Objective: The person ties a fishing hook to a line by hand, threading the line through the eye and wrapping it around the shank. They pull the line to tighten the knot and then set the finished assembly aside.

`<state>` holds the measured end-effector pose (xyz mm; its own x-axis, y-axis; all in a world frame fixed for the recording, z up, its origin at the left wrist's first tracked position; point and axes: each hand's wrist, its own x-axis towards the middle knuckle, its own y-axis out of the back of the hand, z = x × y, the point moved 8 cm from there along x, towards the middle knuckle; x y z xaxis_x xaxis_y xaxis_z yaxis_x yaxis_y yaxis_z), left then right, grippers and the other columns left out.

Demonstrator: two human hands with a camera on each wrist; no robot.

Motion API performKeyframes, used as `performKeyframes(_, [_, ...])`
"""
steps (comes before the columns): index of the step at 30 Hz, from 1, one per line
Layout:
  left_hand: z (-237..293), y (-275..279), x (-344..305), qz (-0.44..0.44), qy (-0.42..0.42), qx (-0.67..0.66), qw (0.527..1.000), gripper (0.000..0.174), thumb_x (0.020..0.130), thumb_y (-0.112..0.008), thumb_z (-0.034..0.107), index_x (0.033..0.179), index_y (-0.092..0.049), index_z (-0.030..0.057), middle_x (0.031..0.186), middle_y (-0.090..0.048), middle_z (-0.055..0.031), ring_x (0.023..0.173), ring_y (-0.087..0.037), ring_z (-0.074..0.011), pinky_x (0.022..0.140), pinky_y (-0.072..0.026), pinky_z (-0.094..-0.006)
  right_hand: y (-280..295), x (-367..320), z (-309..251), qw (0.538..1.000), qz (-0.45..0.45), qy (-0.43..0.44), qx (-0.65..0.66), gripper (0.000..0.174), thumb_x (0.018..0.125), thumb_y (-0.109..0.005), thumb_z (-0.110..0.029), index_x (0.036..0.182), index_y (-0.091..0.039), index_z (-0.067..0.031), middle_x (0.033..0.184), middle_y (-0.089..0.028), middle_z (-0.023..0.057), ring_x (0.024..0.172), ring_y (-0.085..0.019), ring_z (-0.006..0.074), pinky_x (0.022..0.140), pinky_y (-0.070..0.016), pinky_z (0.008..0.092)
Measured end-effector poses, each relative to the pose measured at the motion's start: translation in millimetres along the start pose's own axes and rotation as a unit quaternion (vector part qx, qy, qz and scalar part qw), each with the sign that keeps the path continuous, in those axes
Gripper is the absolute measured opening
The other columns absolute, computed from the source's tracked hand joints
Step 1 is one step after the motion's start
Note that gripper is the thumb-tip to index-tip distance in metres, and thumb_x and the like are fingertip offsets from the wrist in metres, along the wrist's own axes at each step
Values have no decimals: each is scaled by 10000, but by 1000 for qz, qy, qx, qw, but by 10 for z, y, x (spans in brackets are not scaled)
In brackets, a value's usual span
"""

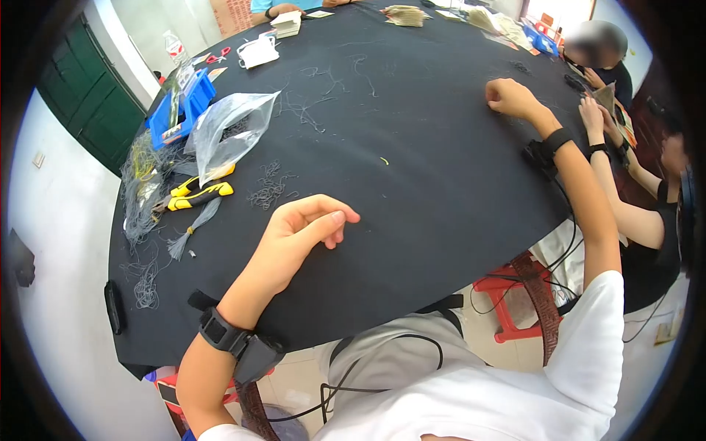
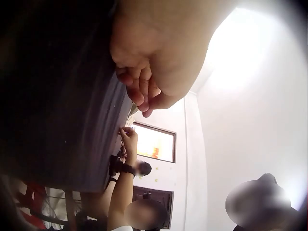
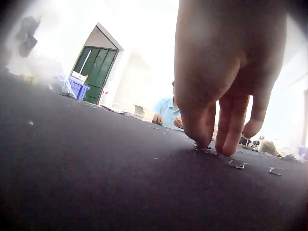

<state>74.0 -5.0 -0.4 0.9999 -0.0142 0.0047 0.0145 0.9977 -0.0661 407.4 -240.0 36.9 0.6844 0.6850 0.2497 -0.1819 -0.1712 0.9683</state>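
Observation:
My left hand (image 1: 305, 234) is held over the near part of the black-covered table (image 1: 441, 220), fingers loosely bent and thumb close to the index finger. Nothing shows in it, and in the left wrist view the same hand (image 2: 154, 62) has its fingertips gathered. Farther off at the right, my right hand (image 1: 512, 99) is lowered to the tabletop. The right wrist view has the fingers of this hand (image 3: 226, 86) pointing down, tips right at the cloth among short thread scraps (image 3: 238, 165). A narrow gap parts its thumb from the fingers.
Left of my left hand lie a grey thread pile (image 1: 271, 187), yellow-black pliers (image 1: 202, 197), a tied thread bundle (image 1: 195, 229), a clear plastic bag (image 1: 232, 132) and a blue bin (image 1: 193, 103). Loose threads (image 1: 320, 81) lie mid-table. Other people sit at the right (image 1: 603, 140) and far side.

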Motion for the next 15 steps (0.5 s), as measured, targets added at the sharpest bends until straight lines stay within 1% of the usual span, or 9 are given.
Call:
performKeyframes(2, [-1, -13, 4, -2, 0, -7, 1000, 166, 893, -542, 132, 942, -631, 0, 728, -538, 11, 693, -466, -55, 633, -362, -198, -24, 18, 37, 1000, 12, 7, 11, 121, 711, -605, -86, 820, -594, -35, 782, -629, 111, 754, -609, 268, 673, -475, 360])
performKeyframes(5, [-10, 2, 7, -9, 0, -2, 1000, 187, 893, -549, 156, 944, -651, 8, 751, -576, -1, 707, -508, -65, 657, -408, -219, -80, 36, 117, 1000, 0, 22, -1, 128, 718, -602, -79, 838, -595, -35, 785, -632, 112, 760, -613, 270, 677, -477, 365])
performKeyframes(8, [-14, 6, 5, -2, 4, 15, 1000, 184, 892, -549, 152, 940, -652, 9, 740, -573, 1, 704, -509, -65, 656, -408, -220, -67, 20, 42, 999, -15, 38, -25, 135, 729, -600, -88, 855, -596, -40, 796, -634, 113, 771, -612, 282, 681, -477, 375])
performKeyframes(10, [6, -26, 4, -3, 5, 14, 1000, 168, 893, -545, 136, 938, -639, 4, 728, -550, 7, 693, -487, -59, 639, -383, -207, -42, 4, -27, 998, -13, 52, -40, 135, 740, -597, -106, 861, -596, -45, 804, -636, 114, 779, -611, 293, 684, -476, 384])
performKeyframes(13, [0, -31, 6, -7, 0, 14, 1000, 158, 894, -543, 125, 935, -633, 2, 720, -539, 11, 688, -478, -55, 630, -371, -201, -40, 18, -81, 996, -60, 6, -59, 129, 763, -584, -138, 859, -593, -52, 811, -636, 116, 786, -609, 302, 686, -474, 396])
performKeyframes(15, [-9, -25, 3, -9, -2, 15, 1000, 164, 893, -545, 132, 933, -640, 4, 725, -550, 9, 693, -489, -58, 639, -385, -207, -57, 32, -104, 995, -70, -2, -71, 125, 775, -576, -152, 855, -594, -58, 816, -637, 119, 791, -610, 307, 687, -473, 403])
